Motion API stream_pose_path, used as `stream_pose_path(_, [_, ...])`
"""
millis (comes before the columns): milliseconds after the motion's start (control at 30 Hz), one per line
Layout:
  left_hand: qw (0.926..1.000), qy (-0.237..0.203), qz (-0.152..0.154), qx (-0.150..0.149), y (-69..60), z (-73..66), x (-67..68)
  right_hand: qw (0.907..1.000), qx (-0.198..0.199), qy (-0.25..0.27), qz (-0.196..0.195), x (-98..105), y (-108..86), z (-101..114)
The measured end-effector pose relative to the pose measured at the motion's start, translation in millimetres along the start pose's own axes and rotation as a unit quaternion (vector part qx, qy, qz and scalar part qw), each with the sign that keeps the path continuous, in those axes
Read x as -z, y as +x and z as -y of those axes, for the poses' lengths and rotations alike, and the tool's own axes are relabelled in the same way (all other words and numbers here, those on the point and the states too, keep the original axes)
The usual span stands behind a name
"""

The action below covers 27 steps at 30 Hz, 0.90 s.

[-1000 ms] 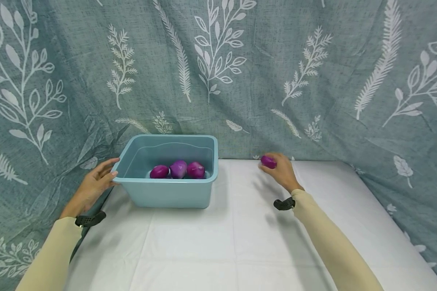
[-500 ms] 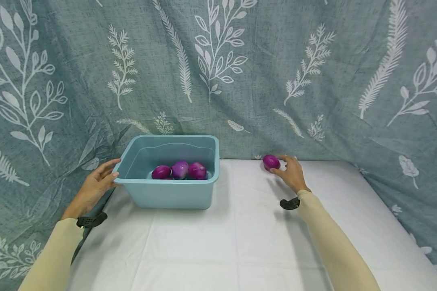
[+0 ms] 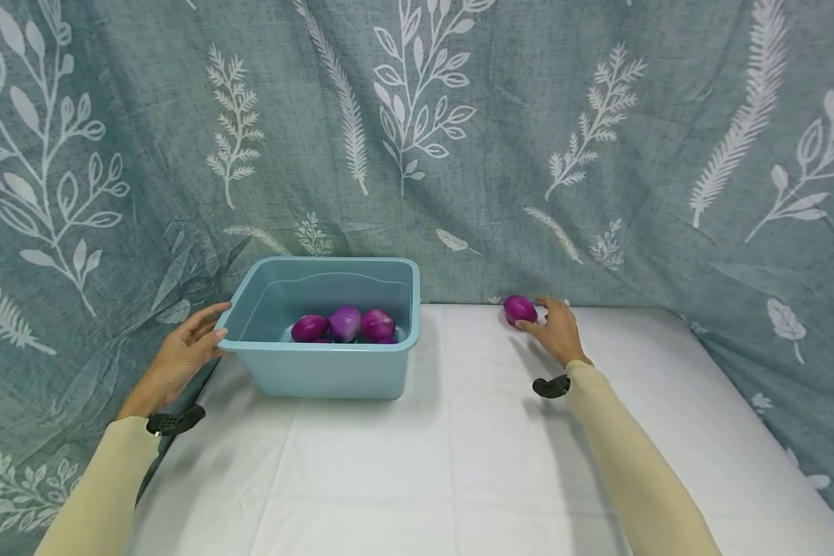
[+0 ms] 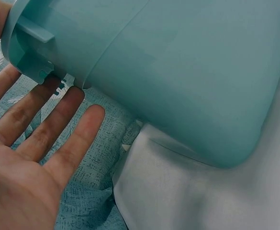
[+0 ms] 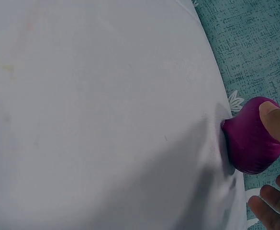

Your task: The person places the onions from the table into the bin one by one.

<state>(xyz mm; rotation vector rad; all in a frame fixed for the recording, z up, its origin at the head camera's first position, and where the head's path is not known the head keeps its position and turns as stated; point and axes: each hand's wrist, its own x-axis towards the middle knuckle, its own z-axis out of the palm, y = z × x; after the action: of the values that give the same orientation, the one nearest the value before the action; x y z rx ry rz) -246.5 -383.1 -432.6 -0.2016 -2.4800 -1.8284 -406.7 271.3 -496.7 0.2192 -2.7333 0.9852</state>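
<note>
My left hand (image 3: 178, 359) touches the left side of a blue-green plastic tub (image 3: 320, 371). In the left wrist view, its thumb lies at the rim and the straight, spread fingers (image 4: 84, 132) reach along the outside. Several purple onions (image 3: 345, 324) sit inside the tub, partly hidden by its front wall. Toward the back of the table, my right hand (image 3: 557, 332) holds another purple onion (image 3: 520, 310) lightly between thumb and index finger. This onion appears to rest on the cloth. The right wrist view shows the thumb on its skin; the index fingertip is hidden there.
A white cloth (image 3: 361, 471) covers the table, with creases across it. Behind and at both sides hangs a grey-green leaf-print curtain (image 3: 500, 154), close to the tub's back and to the onion at the right hand.
The right hand has shifted slightly right, baring more of its onion, which has also moved a little right. Over the last half second little differs. The left hand keeps its place on the tub.
</note>
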Motion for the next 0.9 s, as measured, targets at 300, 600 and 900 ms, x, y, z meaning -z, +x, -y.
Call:
stream_pose_path(300, [0.9999,-0.008,0.007,-0.005,0.9,-0.8,-1.7,0.9994,-0.028,-0.02,0.009,-6.1,3.9,-0.5])
stream_pose_path(600, [0.9999,-0.007,0.01,-0.004,3.3,0.3,-1.1,0.9993,-0.036,-0.011,-0.002,-6.8,7.0,-3.1])
stream_pose_path(900, [1.0,-0.003,0.005,0.005,1.8,0.5,2.5,0.9995,-0.03,0.002,0.01,-10.9,11.6,5.4])
